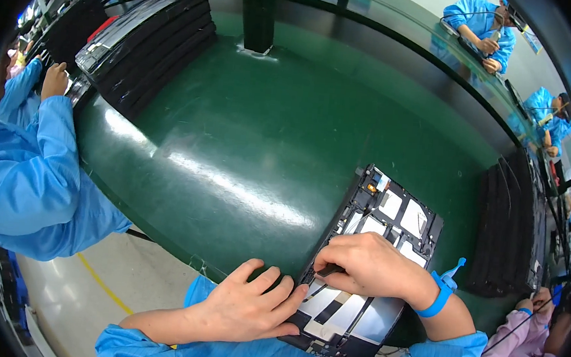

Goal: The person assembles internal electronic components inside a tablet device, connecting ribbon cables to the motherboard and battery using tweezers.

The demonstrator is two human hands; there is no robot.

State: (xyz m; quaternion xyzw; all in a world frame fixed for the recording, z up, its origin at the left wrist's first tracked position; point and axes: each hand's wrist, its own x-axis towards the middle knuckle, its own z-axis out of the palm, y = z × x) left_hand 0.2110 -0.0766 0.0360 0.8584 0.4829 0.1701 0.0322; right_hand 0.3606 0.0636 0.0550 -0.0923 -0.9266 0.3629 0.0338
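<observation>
Taking the middle of the view as the dial's centre, an opened flat electronic device (381, 320) lies between 4 and 5 o'clock, on the near edge of a green table (317, 114) and reaching over it toward the person. It is tilted, its top end pointing to about 1 o'clock, with pale rectangular panels and dark strips set in a black frame. The left hand (255, 304), near 6 o'clock, has its fingers spread, the forefinger and thumb touching the device's left edge. The right hand (372, 266) is over the device's middle, fingers curled, with thumb and forefinger drawn close at a small dark piece (329, 270); I cannot tell whether they grip it or whether it belongs to the device. A blue wrist strap (438, 299) circles the right wrist. There are 2 stacks of black-edged flat units: a left stack (151, 50) between 10 and 11 o'clock and a right stack (506, 226) at 3 o'clock. A dark green post (257, 12) stands between 11 and 12 o'clock. A co-worker in blue (27, 185) sits at 9 o'clock, and a pink sleeve (510, 350) shows at 4 o'clock.
</observation>
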